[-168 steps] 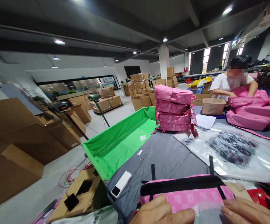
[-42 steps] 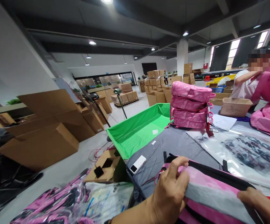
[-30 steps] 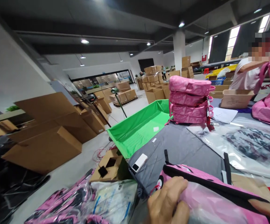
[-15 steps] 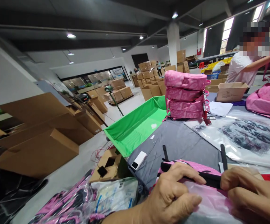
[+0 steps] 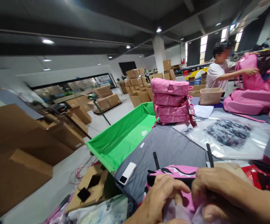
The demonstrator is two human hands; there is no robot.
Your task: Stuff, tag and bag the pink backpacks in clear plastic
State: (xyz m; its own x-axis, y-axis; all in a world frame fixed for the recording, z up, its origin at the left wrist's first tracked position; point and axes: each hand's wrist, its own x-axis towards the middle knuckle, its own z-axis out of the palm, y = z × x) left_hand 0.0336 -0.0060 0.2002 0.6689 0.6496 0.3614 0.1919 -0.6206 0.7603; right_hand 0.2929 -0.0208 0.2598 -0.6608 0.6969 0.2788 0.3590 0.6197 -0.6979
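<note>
A pink bag (image 5: 189,199) with black trim and a black-and-white pattern lies at the table's near edge, its lower part hidden by my hands. My left hand (image 5: 162,194) curls over its left side, fingers bent and closed on a thin whitish translucent sheet (image 5: 175,211), which looks crumpled. Close by on the right, my right hand (image 5: 215,189) is also closed, its knuckles against the black trim and its thumb at the same sheet. Black straps (image 5: 156,160) stick out beyond the bag.
Four-sided green fabric bin (image 5: 121,146) adjoins the grey table (image 5: 169,140) on the left. A phone (image 5: 127,173), stacked pink bags (image 5: 171,101) and a printed clear plastic bag (image 5: 230,133) lie on top. Cardboard boxes (image 5: 90,183) stand left. A co-worker (image 5: 215,76) handles pink backpacks (image 5: 249,73).
My hands have come closer together and lower on the bag, bunching the whitish sheet between them. The view has turned right, showing more of the co-worker and the pink backpacks.
</note>
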